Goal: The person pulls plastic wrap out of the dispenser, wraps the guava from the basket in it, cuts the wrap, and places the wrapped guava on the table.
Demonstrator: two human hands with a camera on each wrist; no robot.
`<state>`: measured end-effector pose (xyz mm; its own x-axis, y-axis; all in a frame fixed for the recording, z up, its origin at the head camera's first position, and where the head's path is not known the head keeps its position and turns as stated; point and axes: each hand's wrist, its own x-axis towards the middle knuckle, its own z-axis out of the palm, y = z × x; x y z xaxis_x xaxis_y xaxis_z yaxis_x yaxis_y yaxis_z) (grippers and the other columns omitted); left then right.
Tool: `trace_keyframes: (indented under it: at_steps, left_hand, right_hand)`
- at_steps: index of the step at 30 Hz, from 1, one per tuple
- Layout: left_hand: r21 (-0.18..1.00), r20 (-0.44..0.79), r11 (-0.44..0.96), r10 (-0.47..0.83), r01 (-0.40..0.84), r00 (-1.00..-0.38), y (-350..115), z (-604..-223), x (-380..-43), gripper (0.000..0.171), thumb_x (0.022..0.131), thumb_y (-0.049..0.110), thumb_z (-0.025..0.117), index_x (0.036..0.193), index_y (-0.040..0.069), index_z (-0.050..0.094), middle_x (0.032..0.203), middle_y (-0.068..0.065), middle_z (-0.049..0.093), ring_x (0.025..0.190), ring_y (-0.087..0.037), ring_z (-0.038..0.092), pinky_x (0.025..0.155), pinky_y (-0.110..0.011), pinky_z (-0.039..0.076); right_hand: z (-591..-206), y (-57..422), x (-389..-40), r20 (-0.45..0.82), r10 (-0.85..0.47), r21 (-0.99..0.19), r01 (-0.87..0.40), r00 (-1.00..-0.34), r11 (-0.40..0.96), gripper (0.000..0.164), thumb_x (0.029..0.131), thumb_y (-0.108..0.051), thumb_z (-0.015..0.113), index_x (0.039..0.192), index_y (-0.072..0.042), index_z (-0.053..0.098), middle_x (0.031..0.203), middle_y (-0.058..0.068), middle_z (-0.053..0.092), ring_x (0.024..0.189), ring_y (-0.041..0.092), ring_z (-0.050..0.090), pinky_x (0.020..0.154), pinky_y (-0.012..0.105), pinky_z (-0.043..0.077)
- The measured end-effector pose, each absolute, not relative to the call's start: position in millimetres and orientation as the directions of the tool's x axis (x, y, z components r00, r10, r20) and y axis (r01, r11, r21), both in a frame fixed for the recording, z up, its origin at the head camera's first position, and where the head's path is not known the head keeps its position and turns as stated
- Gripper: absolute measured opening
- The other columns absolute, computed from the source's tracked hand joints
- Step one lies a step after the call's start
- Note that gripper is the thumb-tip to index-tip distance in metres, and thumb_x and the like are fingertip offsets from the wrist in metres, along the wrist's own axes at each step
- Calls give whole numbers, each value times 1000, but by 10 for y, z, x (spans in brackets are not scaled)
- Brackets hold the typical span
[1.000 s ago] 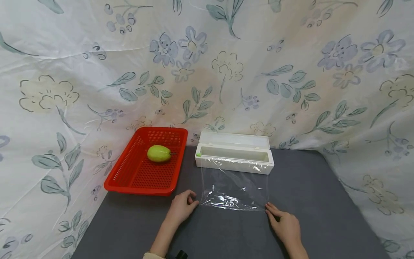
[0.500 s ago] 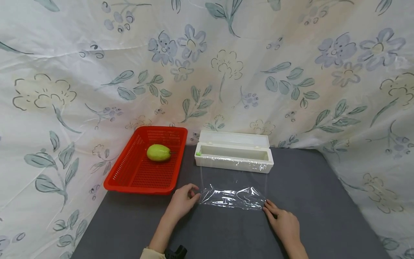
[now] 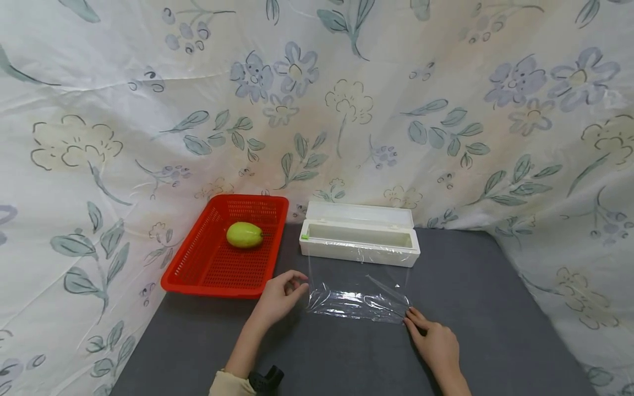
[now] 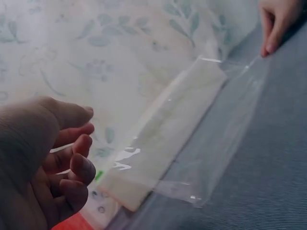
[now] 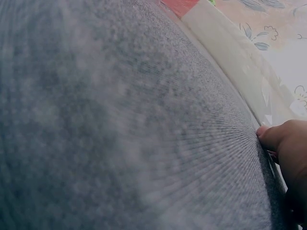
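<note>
A clear sheet of plastic wrap [image 3: 346, 300] stretches from the front of a white wrap dispenser box [image 3: 356, 252] over the dark tabletop. Its near right corner is pinched between thumb and fingers of my right hand [image 3: 437, 347]. My left hand [image 3: 278, 301] is raised beside the sheet's left edge, apart from it. In the left wrist view, that hand [image 4: 53, 163] has loosely bent fingers with nothing between them, and the wrap's free corner [image 4: 194, 199] lies away from it. Only part of the right hand [image 5: 290, 148] shows in the right wrist view.
A red plastic basket [image 3: 173, 286] with a green, oval fruit [image 3: 244, 235] in it stands left of the box. The box's lid [image 3: 359, 213] is raised at the back. A floral cloth [image 3: 446, 82] hangs behind and at both sides of the grey table [image 3: 356, 363].
My left hand has let go of the wrap's left corner and risen up and slightly left. My right hand keeps its pinch and has barely moved. The creases in the wrap have shifted.
</note>
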<state>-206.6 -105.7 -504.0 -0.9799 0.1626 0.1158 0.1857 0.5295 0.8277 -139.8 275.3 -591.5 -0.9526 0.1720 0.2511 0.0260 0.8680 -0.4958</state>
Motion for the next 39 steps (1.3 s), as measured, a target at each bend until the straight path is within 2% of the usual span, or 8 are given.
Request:
trace_keyframes:
  at_steps: [5, 12, 17, 28, 35, 39]
  left_hand:
    - [865, 141, 465, 132, 187, -981, -1111, -4902, -2086, 16, 98, 20, 79, 114, 16, 77, 87, 1, 63, 67, -17, 54, 57, -25, 45]
    - [863, 198, 461, 73, 209, -978, -1215, -4798, -2116, 18, 97, 17, 80, 114, 14, 77, 87, 0, 63, 74, -18, 55, 63, -25, 47]
    - [857, 232, 460, 60, 233, -971, -1314, -4770, -2148, 19, 96, 16, 80, 114, 12, 77, 87, -2, 64, 75, -19, 55, 66, -24, 47]
    - [798, 304, 527, 66, 292, -950, -1574, -4741, -2290, 32, 94, 16, 82, 125, 12, 76, 102, -6, 68, 78, -19, 54, 68, -26, 47]
    - [775, 299, 575, 32, 262, -954, -1712, -4721, -2361, 38, 95, 20, 82, 131, 9, 74, 107, -7, 70, 80, -20, 55, 72, -28, 49]
    - [768, 289, 591, 27, 248, -957, -1771, -4714, -2410, 41, 96, 22, 81, 134, 10, 72, 109, -7, 71, 81, -19, 56, 72, -28, 49]
  right_hand:
    - [-5947, 2771, -1403, 256, 195, -497, 45, -947, 866, 28, 93, -31, 83, 116, -16, 84, 121, 7, 77, 46, 20, 58, 40, 35, 39]
    - [-5947, 2763, -1396, 231, 200, -503, 59, -952, 862, 29, 94, -31, 82, 118, -15, 83, 121, 10, 76, 40, 16, 48, 40, 35, 37]
    - [-5946, 2756, -1392, 250, 199, -501, 49, -948, 864, 27, 93, -31, 83, 117, -16, 84, 120, 8, 77, 44, 20, 56, 42, 36, 40]
    - [-5911, 2731, -1406, 258, 199, -503, 44, -945, 863, 28, 93, -30, 83, 117, -16, 84, 121, 7, 77, 44, 17, 54, 42, 34, 39]
    - [-5917, 2718, -1421, 307, 200, -492, 25, -930, 870, 25, 90, -28, 85, 112, -16, 85, 117, 6, 79, 49, 25, 62, 43, 35, 41]
    - [-5926, 2728, -1400, 280, 211, -504, 44, -937, 863, 25, 91, -29, 85, 112, -17, 85, 118, 5, 78, 53, 28, 66, 44, 37, 43]
